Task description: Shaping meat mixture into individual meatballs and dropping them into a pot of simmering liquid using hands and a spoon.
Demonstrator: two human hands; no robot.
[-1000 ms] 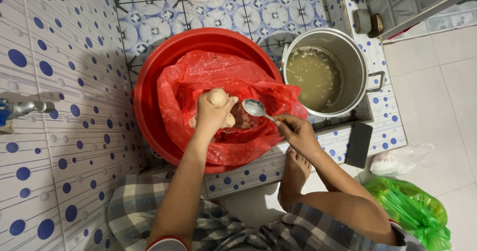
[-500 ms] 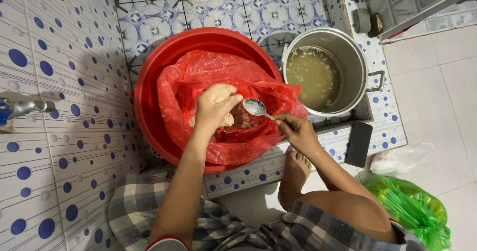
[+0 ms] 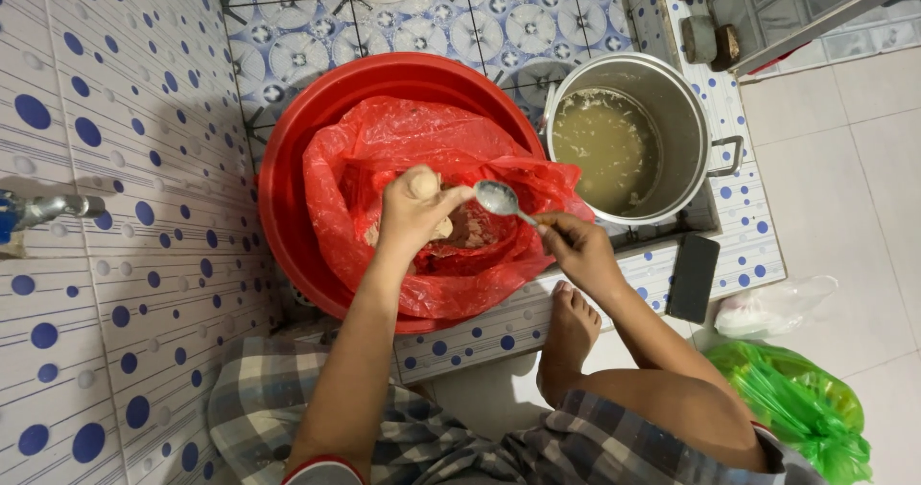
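A person is crouching over a round red plastic basin (image 3: 288,188) sitting on a tiled ledge, seen from the head camera looking straight down. A crumpled red plastic bag (image 3: 384,149) is lining the basin, and brownish, doughy-looking food (image 3: 472,228) is lying in the bag's open hollow. The left hand (image 3: 414,212) is closing around a pale, rounded lump (image 3: 423,185) of the same material, holding it over the bag. The right hand (image 3: 576,247) is pinching the handle of a small metal spoon (image 3: 500,198), whose bowl is resting just beside the left fingers above the bag's contents. Just beside the basin to the right, a tall steel pot (image 3: 691,111) is holding a cloudy, yellowish liquid (image 3: 604,149) with pale bits floating in it. A flat black rectangular object (image 3: 693,278) is lying on the ledge's edge near the pot, and a bright green plastic bag (image 3: 796,408) is sitting on the floor below.
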